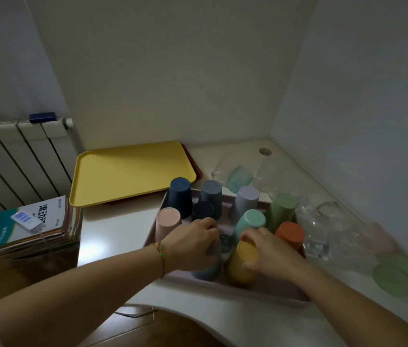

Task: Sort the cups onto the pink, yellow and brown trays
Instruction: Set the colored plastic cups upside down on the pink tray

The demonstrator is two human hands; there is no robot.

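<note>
A pink tray [268,290] in front of me carries several upturned plastic cups. My left hand [190,244] grips a blue-grey cup [206,270] at the tray's near side. My right hand [269,250] grips a yellow cup [241,265] beside it. Behind stand a pink cup [167,222], a dark blue cup [180,196], a black cup [202,210], a slate cup [211,194], a lilac cup [245,200], a mint cup [250,221], a green cup [281,209] and an orange cup [290,234]. The yellow tray [128,171] lies on the brown tray [198,169] at the back left.
Clear glass cups [320,226] and a teal glass [239,177] lie to the right of the pink tray. A green lid or plate [395,274] sits at the far right. A stack of books [32,226] stands left, under a radiator [17,156]. Walls close the corner.
</note>
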